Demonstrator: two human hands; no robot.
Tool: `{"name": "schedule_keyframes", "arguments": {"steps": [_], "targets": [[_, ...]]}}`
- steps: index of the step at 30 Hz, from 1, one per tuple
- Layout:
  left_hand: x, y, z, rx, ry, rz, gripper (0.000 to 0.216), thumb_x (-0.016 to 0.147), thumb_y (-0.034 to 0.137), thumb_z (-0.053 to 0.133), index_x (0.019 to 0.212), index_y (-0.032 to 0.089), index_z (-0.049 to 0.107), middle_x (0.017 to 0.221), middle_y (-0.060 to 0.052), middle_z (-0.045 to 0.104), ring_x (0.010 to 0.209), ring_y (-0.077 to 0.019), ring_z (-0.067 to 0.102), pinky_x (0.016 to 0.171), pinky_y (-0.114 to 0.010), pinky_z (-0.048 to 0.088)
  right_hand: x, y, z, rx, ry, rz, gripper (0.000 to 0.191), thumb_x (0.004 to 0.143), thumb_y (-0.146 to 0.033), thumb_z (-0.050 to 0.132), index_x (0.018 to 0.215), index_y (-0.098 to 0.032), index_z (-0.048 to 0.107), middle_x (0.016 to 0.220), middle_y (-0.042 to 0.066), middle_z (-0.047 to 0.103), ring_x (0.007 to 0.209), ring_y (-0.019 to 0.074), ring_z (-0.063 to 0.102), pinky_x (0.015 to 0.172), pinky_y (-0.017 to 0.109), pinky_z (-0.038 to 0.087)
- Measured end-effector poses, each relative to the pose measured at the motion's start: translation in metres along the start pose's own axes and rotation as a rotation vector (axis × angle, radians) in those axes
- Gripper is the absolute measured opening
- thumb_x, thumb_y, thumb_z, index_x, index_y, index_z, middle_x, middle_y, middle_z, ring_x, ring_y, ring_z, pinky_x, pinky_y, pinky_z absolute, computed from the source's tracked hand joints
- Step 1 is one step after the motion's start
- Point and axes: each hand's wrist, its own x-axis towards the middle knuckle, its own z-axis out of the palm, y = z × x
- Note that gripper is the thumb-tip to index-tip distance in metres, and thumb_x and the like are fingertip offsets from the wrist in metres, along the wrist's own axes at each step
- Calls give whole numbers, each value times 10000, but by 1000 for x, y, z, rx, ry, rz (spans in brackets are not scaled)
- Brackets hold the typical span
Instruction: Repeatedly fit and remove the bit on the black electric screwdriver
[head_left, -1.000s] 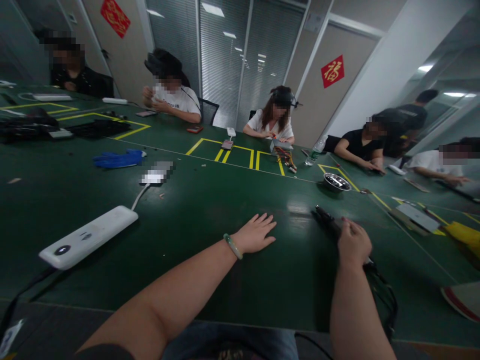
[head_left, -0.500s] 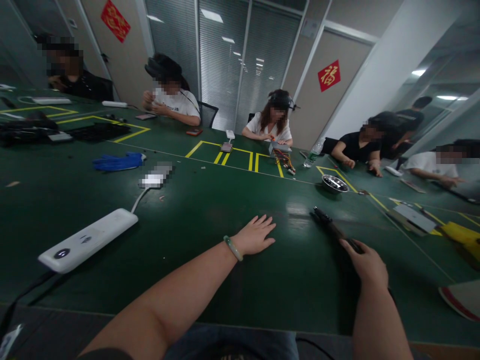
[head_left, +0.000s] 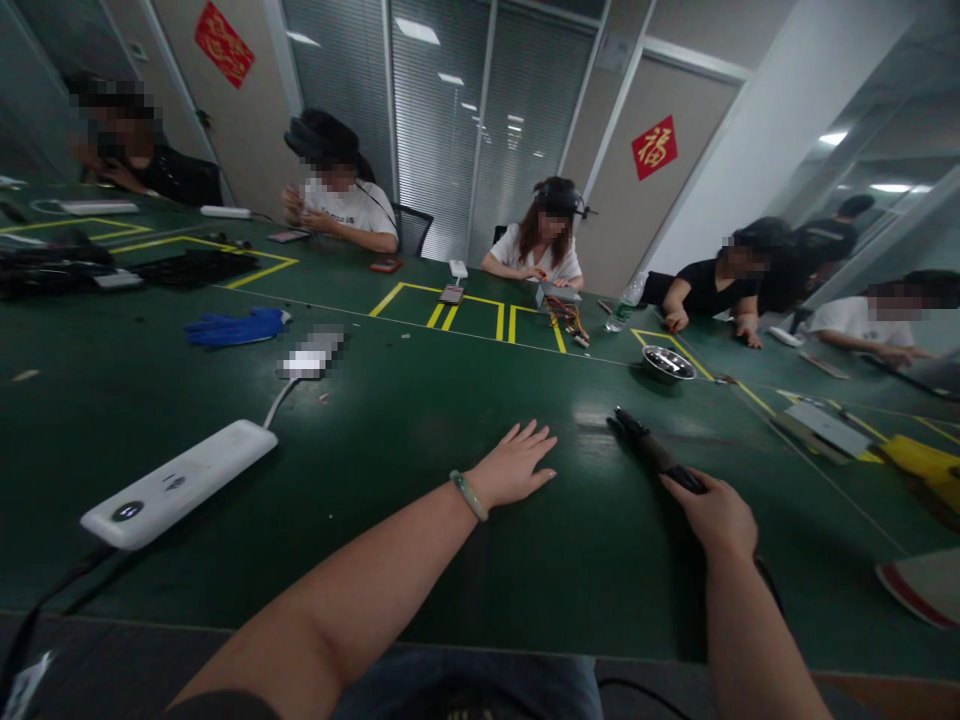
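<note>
My left hand (head_left: 517, 467) is palm down on the green table (head_left: 450, 580), fingers spread and holding nothing. A pale green bangle (head_left: 469, 496) circles its wrist. To its right, my right hand (head_left: 718, 515) is closed around the rear part of a long dark wand-shaped tool (head_left: 651, 452). The tool has a black tip pointing away from me and to the left, and a brownish middle section. Its exact kind is not clear. Behind the hand, a thin black cord-like line shows beside my forearm. Some of the handle is hidden under my fingers.
At left lie a white power bank-like block (head_left: 180, 485) with a cable, and a blue glove (head_left: 236, 327). A metal bowl (head_left: 667, 364), plastic bottle (head_left: 625, 305), laptop-like grey box (head_left: 823, 430) and yellow cloth (head_left: 924, 475) are farther right. Several people sit across the table.
My right hand has moved a little left with the dark tool, bringing its tip closer to my left hand. My left hand stays spread, almost unmoved.
</note>
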Motion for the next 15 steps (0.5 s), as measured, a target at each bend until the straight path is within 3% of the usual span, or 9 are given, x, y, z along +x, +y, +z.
{"name": "schedule_keyframes", "arguments": {"steps": [3, 10, 15], "targets": [[2, 7, -7, 7, 96, 38, 525, 996, 462, 329, 1469, 234, 321, 1543, -50, 309, 1462, -202, 152, 1184, -439, 166, -15, -31, 2, 70, 6, -152, 652, 697, -736, 550, 1135, -274, 690, 1063, 86, 676, 926, 305, 625, 704, 374, 462], [5, 20, -18, 27, 278, 55, 419, 1007, 344, 329, 1400, 241, 433, 1483, -31, 421, 1439, -172, 236, 1181, -438, 206, -75, -132, 25, 260, -39, -762, 438, 755, -483, 660, 1101, -216, 678, 1052, 81, 661, 993, 260, 585, 886, 396, 453], [3, 19, -21, 30, 356, 21, 406, 988, 253, 340, 1372, 235, 471, 1451, -22, 464, 1407, -170, 312, 1185, -435, 213, -100, -201, 53, 240, -114, -980, 369, 793, -280, 607, 1125, -125, 650, 1150, 162, 632, 1108, 306, 545, 1038, 459, 367]]}}
